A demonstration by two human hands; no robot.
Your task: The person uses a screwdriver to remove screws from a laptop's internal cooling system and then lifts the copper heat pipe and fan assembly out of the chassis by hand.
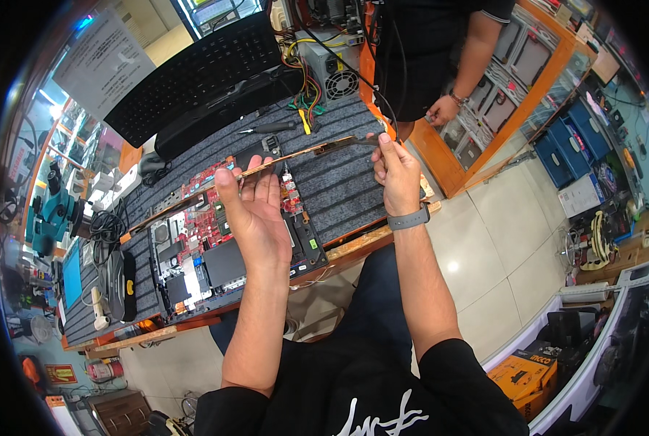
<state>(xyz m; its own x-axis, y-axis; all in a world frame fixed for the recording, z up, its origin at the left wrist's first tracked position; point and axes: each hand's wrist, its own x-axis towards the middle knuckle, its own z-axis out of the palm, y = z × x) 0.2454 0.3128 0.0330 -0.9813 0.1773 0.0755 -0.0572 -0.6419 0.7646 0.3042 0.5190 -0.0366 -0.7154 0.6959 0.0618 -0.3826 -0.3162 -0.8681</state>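
A long, thin strip, seen nearly edge-on with a copper-coloured edge [295, 154], slants across both hands above the bench. My left hand [257, 211] is palm up, its thumb and fingers closed around the middle of the strip. With thumb and fingers pinched, my right hand [398, 173] grips the strip's dark right end; a grey watch band is on that wrist. Below lies an opened laptop base [226, 263] with a red circuit board [202, 227] and dark flat modules, partly hidden by my left hand and the strip.
Behind the laptop base are a screwdriver [272, 128], a power supply [339, 81] with coloured cables and a large black panel [193, 80]. Coiled black cable [108, 225] and a teal microscope [57, 207] stand left. Another person's hand [444, 109] hangs beside a glass cabinet [506, 94].
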